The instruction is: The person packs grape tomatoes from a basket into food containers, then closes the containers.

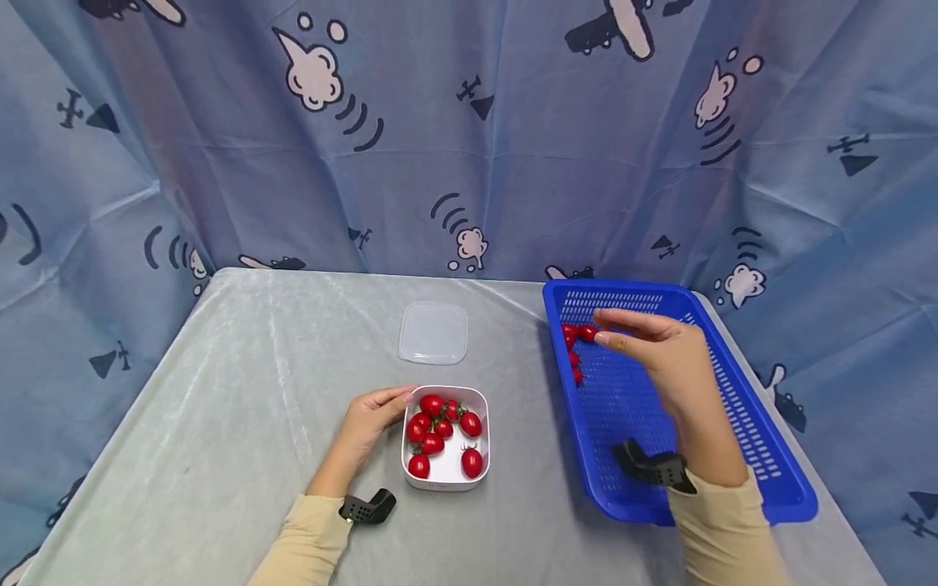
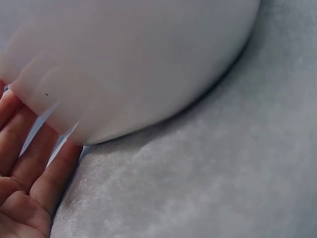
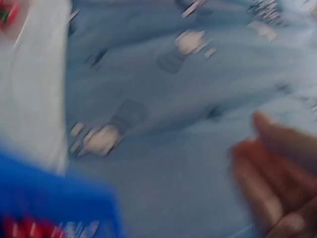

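Observation:
A white square container [image 1: 445, 484] holding several small red tomatoes [image 1: 432, 443] stands near the middle of the table. My left hand [image 1: 375, 415] touches its left side near the back corner. In the left wrist view the straight fingers [image 2: 62, 173] lie against the pale container wall [image 2: 163, 64]. Above the blue basket [image 1: 575, 439] hovers my right hand [image 1: 663, 350], thumb and fingers extended with a gap between them. Nothing shows between those fingers [image 3: 262, 193], which are blurred in the right wrist view. Several tomatoes [image 1: 574, 358] lie along the basket's left wall, one close to the fingertips.
Behind the container a clear, rounded square lid [image 1: 433, 334] lies flat on the grey-white tablecloth [image 1: 220, 423]. The slotted basket takes up the right side of the table. A blue patterned curtain [image 1: 410, 187] hangs along the table's back edge and sides.

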`<state>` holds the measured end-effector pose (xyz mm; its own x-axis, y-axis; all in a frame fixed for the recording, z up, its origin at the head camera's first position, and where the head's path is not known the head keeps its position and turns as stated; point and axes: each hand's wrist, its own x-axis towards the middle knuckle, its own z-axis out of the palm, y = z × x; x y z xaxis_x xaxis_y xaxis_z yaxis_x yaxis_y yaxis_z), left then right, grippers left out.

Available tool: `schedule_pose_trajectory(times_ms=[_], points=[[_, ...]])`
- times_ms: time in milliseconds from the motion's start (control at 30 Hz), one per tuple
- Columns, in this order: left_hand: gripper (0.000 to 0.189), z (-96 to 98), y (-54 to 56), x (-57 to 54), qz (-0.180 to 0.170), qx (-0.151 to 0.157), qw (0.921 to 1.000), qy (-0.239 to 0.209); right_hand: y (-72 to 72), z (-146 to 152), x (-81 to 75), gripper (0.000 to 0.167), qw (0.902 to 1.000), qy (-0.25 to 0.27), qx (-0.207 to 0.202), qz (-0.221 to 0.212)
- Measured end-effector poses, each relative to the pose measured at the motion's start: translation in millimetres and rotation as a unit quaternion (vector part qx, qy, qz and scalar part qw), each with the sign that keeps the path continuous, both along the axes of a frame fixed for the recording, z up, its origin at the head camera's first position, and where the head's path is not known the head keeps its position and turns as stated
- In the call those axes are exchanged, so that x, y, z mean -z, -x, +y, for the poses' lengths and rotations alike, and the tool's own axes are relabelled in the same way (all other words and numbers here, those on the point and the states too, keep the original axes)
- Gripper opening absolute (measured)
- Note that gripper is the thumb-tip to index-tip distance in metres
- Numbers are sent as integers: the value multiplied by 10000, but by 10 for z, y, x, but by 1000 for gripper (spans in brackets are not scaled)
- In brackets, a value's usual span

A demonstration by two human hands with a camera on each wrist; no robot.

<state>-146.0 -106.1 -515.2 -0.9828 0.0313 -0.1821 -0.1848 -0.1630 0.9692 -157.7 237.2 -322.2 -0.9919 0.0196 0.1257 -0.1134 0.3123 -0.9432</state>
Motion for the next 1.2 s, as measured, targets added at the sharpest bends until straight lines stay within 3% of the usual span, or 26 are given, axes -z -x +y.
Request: schedule_pose_trajectory(times_ms=[133,200,367,500,633,800,1033,1200], points=[[36,10,-15,8,-18,28,10000,-47,290,118,102,45,9964,-847,63,-45],[36,15,-25,8,-3,19,10000,-56,432,171,177,48,9944,-1032,115,-205],[34,29,-33,6,4,-27,9999,-112,735,353,402,52,9913,-1078,523,-545],[34,41,-34,3,34,32,10000,-60,892,502,578,52,9895,-975,730,-777],[34,43,-35,-4,-12,2,10000,-67,999,585,721,51,9906,-908,584,-837],[35,32,-38,-29,39,-4,10000,-41,1088,638,867,49,9857,-1184,585,-1042],[36,20,-34,-24,83,34,9999,-60,1131,682,1044,47,9797,-1402,663,-1267],[37,12,-33,-23,52,52,10000,-57,1169,686,1149,44,9807,-1232,696,-1350]])
